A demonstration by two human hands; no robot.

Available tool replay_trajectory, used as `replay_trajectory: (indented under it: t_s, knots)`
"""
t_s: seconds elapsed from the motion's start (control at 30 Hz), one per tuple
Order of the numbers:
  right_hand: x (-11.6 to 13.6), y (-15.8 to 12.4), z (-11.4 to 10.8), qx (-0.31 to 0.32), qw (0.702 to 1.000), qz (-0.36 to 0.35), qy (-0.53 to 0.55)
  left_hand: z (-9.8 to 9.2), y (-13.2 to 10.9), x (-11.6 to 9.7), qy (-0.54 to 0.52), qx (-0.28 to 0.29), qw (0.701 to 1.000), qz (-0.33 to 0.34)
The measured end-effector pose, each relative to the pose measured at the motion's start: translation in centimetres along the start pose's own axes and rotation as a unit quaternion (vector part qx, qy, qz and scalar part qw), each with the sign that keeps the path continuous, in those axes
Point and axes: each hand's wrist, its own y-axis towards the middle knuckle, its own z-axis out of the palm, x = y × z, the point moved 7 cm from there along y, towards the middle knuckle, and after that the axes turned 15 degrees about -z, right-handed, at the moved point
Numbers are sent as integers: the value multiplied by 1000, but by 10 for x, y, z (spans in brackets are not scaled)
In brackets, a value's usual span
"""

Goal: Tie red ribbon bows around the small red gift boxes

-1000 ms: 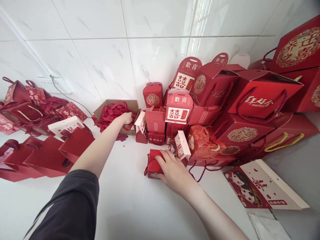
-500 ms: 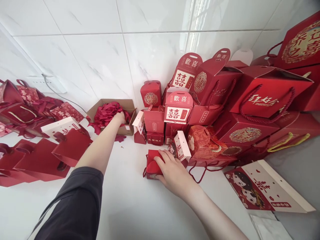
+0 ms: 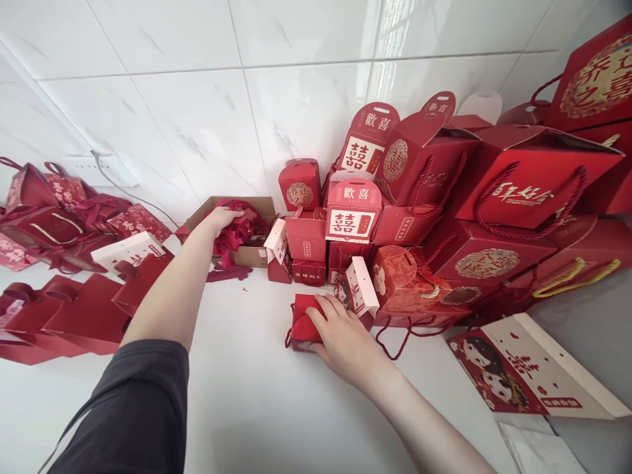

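Right grip is clamped over a small red box on the worktop; left grip sits among red ribbons in a cardboard box, whether pinching them I cannot tell. Stacked behind: a 歡喜 carton and, farther right, a corded 百年好合 box.

Tangled red ribbons in a carton, small red box apart

Marbled white tiles on the wall, grey cable at a socket panel. Cartoon-couple gift box sits far right.
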Motion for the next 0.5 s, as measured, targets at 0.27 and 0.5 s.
replay_trajectory:
  t_s: [0.27, 0.5]
  knots:
    - [1, 0, 0, 1, 1000, 0, -2, 11, -39, -28, 303, -68, 932, 186]
    - [1, 1, -1, 7, 1000, 6, 0, 78, -41, -16, 435, 107, 871, 200]
